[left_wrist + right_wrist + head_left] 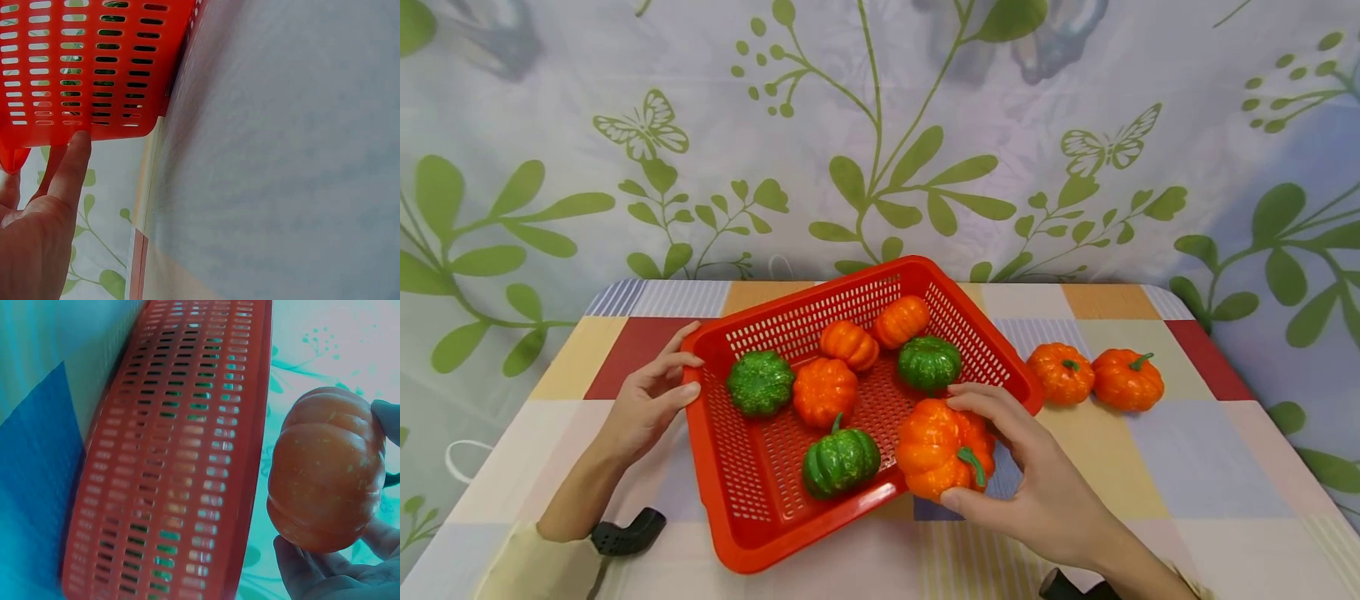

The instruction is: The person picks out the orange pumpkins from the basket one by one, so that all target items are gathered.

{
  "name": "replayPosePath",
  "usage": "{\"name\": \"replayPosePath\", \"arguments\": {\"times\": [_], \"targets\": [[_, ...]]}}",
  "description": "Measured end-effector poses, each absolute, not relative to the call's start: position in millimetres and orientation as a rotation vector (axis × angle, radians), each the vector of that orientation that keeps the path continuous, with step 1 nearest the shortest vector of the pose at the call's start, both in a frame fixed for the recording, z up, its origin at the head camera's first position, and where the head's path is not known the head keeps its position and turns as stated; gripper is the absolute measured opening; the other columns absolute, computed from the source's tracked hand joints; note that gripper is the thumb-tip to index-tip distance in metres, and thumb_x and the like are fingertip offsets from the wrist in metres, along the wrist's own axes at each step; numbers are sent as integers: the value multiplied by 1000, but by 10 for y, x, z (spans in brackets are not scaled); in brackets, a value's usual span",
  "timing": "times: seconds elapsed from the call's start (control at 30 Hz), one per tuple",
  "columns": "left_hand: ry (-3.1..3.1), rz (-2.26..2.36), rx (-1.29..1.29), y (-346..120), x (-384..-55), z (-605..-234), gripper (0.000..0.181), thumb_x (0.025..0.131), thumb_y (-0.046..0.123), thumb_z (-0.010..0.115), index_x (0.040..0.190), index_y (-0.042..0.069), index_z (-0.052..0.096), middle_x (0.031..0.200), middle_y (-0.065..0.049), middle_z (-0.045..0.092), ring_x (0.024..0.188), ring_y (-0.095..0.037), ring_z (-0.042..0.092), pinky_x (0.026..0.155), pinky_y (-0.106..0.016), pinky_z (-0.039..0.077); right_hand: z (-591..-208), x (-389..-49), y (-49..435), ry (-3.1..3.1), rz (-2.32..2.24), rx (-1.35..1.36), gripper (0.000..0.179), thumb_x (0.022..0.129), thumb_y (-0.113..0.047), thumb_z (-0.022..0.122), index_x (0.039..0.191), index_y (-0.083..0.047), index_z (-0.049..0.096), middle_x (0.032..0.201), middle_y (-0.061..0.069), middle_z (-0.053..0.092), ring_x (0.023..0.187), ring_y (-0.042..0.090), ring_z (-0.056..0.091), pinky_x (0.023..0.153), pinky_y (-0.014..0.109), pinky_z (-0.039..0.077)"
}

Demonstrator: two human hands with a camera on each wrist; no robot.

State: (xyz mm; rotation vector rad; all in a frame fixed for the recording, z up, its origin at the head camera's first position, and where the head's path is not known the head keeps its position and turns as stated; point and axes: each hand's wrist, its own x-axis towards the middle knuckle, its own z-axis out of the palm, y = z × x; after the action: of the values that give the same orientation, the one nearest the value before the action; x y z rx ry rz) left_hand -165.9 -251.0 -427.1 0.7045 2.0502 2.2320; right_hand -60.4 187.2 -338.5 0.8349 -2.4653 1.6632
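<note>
In the head view, my right hand (1037, 483) holds an orange toy pumpkin (936, 450) with a green stem between thumb and fingers, above the near right rim of the red plastic basket (737, 542). The right wrist view shows this pumpkin (328, 469) raised beside the basket's slotted wall (156, 450). My left hand (647, 400) grips the basket's left rim, fingertips at its edge; one finger (72, 165) touches the outer wall in the left wrist view. Inside lie green pumpkins, one (841, 463) near the front, and smaller orange ones, one (825, 392) near the middle.
Two orange pumpkins, one (1060, 373) touching the other (1127, 379), sit on the patchwork tablecloth (1210, 467) right of the basket. A curtain with green leaves and butterflies (872, 150) hangs behind the table. Black devices (628, 532) sit at the wrists.
</note>
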Motion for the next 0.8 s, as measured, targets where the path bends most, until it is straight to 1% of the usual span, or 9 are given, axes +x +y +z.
{"name": "replayPosePath", "arguments": {"times": [0.1, 0.2, 0.37, 0.5, 0.63, 0.73, 0.8], "targets": [[2032, 2225, 719, -2515, -1673, -4269, 37, 95, -12, 43, 121, 8, 61, 162, -4, 18, 134, -23, 34, 88, -32, 54, -3393, -558, 1968, -2472, 1631, 806, 65, 77, -2, 83, 133, -15, 54, 134, 2, 48, 119, 19, 50, 98, 22, 46], [2031, 2230, 721, -2523, -1669, -4265, 37, 95, -12, 44, 121, 7, 61, 161, -4, 19, 134, -23, 34, 87, -32, 54, -3410, -514, 2052, -2476, 1613, 779, 68, 76, 1, 82, 135, -14, 54, 131, 3, 49, 115, 18, 52, 96, 20, 46], [2044, 2235, 718, -2526, -1654, -4268, 37, 95, -11, 45, 123, 8, 62, 162, -4, 17, 134, -23, 36, 88, -33, 53, -3454, -450, 2173, -2512, 1623, 702, 69, 76, 4, 82, 136, -13, 53, 132, 3, 50, 115, 18, 51, 96, 20, 47], [2032, 2239, 713, -2524, -1662, -4277, 39, 95, -11, 45, 122, 10, 62, 162, -4, 17, 134, -23, 36, 89, -34, 53, -3487, -400, 2270, -2554, 1620, 619, 69, 76, 4, 82, 136, -13, 53, 133, 2, 49, 118, 17, 50, 96, 20, 47], [2016, 2242, 710, -2520, -1677, -4278, 37, 96, -12, 44, 122, 7, 61, 162, -4, 18, 133, -22, 37, 88, -33, 54, -3507, -369, 2362, -2563, 1603, 576, 70, 75, 8, 81, 136, -9, 53, 133, 4, 50, 121, 16, 48, 97, 18, 46], [2010, 2245, 709, -2516, -1679, -4275, 35, 96, -12, 44, 122, 4, 61, 162, -4, 19, 132, -21, 38, 87, -32, 54, -3511, -351, 2423, -2560, 1582, 546, 71, 74, 11, 80, 137, -7, 52, 131, 6, 52, 120, 16, 48, 95, 17, 46], [2009, 2245, 710, -2516, -1676, -4274, 34, 96, -11, 44, 122, 4, 61, 162, -3, 19, 132, -20, 38, 87, -31, 54, -3514, -338, 2462, -2561, 1557, 526, 72, 74, 12, 79, 138, -5, 51, 131, 6, 53, 118, 15, 48, 93, 16, 46]]}}
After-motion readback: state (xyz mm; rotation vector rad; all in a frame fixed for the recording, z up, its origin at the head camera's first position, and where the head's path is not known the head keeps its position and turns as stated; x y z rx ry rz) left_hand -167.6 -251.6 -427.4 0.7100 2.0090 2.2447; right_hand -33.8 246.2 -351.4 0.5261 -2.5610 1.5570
